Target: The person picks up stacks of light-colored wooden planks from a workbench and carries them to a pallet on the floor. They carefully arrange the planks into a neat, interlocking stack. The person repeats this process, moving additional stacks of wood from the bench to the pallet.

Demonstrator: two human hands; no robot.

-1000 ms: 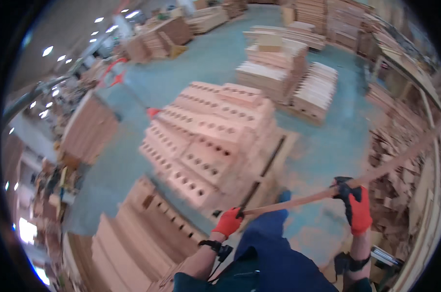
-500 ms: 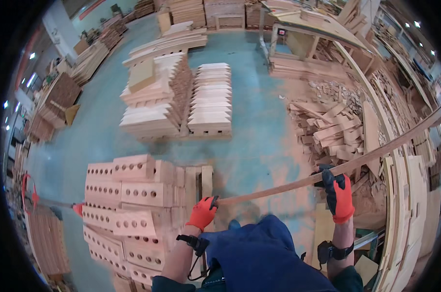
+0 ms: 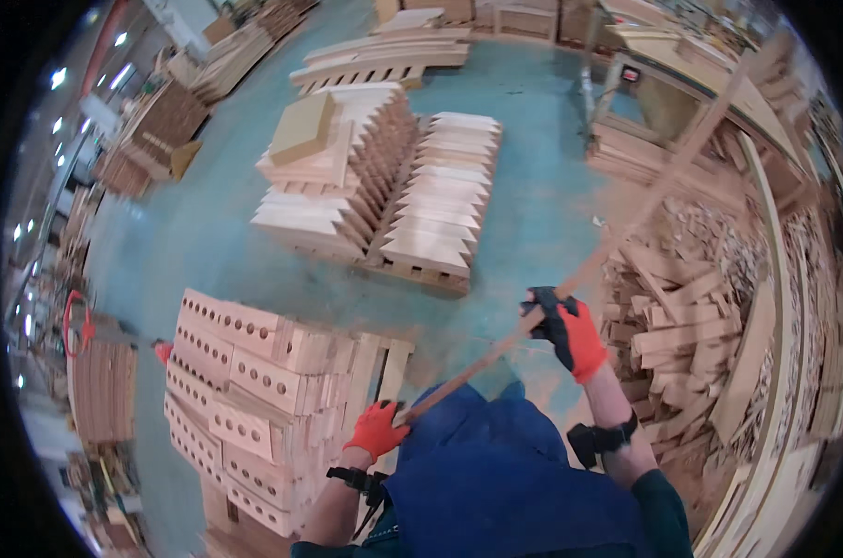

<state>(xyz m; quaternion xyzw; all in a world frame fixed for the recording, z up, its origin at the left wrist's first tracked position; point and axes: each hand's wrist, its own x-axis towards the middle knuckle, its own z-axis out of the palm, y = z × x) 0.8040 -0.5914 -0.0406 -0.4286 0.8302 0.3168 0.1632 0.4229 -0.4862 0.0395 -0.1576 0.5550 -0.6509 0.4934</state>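
A long, thin wooden strip (image 3: 482,361) slants across the front of my body, rising from lower left to far upper right. My left hand (image 3: 377,430), in a red and black work glove, grips its near end beside my thigh. Further along, my right hand (image 3: 567,333), gloved the same way, is closed round the strip. Beyond that hand the strip's far part is blurred and passes in front of a workbench. Close by my left arm stands a stack of wooden blocks (image 3: 254,372) with rows of round holes.
Piled offcuts (image 3: 686,344) lie on the floor at right, beside long boards (image 3: 775,372). Ahead is a pallet of notched wooden pieces (image 3: 440,195), with a yellowish block (image 3: 302,128) on top. A workbench (image 3: 682,65) stands far right. A red glove (image 3: 164,352) shows behind the hole-drilled stack.
The strip has swung so its far end points further ahead and up. My right hand moved left and forward, and my left hand shifted slightly left and down. The whole view has turned.
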